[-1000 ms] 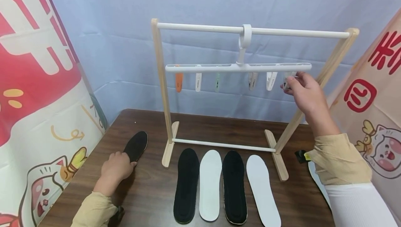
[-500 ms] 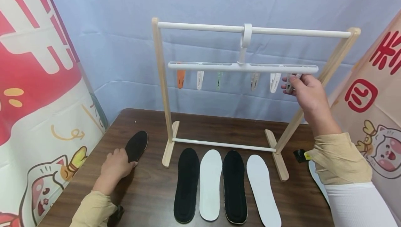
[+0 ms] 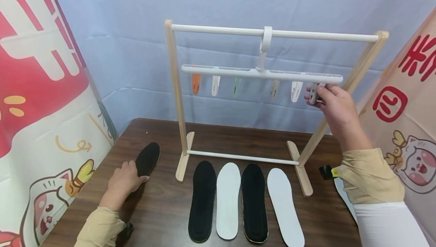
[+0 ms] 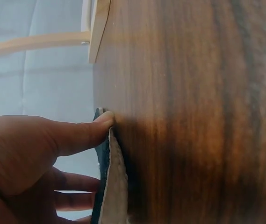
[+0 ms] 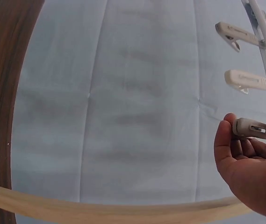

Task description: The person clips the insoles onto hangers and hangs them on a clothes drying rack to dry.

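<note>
On the left of the table, my left hand grips a black insole. In the left wrist view its thumb presses one edge of the insole, whose pale underside shows, with the fingers on the far side. My right hand pinches a grey clothespin under the right end of a white hanger. Thumb and fingers are on that clothespin in the right wrist view too. Along the hanger hang an orange clothespin, a green clothespin and several white or grey ones.
A wooden rack with a white top rod bears the hanger. Before it lie a black insole, a white insole, another black one and another white one. A pale-blue shape shows beside the right sleeve.
The hanger has shifted slightly and tilted, its right end lower and its left end a little higher. My right hand has moved slightly down with the clothespin. The left hand has barely moved.
</note>
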Demonstrator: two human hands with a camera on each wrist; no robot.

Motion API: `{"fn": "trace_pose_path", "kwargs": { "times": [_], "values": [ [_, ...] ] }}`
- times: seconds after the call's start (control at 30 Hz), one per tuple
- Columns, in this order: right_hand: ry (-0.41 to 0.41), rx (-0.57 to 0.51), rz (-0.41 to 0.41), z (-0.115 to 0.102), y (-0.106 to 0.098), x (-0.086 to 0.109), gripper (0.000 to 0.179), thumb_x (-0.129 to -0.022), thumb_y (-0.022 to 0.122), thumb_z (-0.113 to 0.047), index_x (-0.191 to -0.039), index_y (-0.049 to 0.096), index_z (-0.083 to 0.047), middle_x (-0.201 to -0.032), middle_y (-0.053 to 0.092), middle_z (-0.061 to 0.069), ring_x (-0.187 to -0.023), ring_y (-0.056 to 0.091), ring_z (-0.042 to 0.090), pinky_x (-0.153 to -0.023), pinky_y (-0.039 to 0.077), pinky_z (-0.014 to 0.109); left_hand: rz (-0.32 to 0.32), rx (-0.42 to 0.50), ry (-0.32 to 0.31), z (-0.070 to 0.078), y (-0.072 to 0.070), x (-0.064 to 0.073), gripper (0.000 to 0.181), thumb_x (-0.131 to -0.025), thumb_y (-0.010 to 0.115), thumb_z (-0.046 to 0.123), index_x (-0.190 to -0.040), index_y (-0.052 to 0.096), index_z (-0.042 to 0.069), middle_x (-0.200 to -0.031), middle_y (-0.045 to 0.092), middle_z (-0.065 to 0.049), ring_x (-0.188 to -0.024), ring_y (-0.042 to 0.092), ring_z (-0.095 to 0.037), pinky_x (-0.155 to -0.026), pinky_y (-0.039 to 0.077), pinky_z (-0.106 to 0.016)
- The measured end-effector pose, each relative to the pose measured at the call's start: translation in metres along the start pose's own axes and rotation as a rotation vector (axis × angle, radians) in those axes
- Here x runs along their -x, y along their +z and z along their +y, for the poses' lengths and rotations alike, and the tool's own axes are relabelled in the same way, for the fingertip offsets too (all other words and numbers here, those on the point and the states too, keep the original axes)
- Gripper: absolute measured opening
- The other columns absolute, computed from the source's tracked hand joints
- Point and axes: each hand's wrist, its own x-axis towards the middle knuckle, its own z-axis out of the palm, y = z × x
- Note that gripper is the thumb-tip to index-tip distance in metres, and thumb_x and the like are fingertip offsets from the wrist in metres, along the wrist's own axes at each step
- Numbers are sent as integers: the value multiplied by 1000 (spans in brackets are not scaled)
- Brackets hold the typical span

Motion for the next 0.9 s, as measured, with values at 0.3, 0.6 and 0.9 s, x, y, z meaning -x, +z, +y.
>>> {"fn": "trace_pose_path", "kwargs": {
  "times": [0.3,0.6,0.9],
  "values": [
    [-29,-121,-31,6,-5,7,29,-104,58,-18,-124,50,0,-106,69,0,-97,68,10,-84,52,18,18,23,2,-3,2,-3,81,-88,78,37,-126,35,-20,-125,42,-40,-106,51,-62,-85,47,-64],
    [-112,-79,-30,10,-4,14,18,-101,62,-16,-117,61,-8,-104,69,2,-103,64,13,-88,49,18,23,125,-1,-5,5,-6,95,-89,79,30,-147,18,-14,-141,31,-42,-115,47,-65,-94,42,-68],
    [-121,-23,-13,10,-4,19,17,-100,64,-15,-114,67,-5,-101,73,-1,-101,64,11,-84,47,20,40,80,61,-5,6,-7,71,-96,69,25,-135,32,-22,-129,43,-43,-118,50,-60,-94,44,-66]
  ]
}}
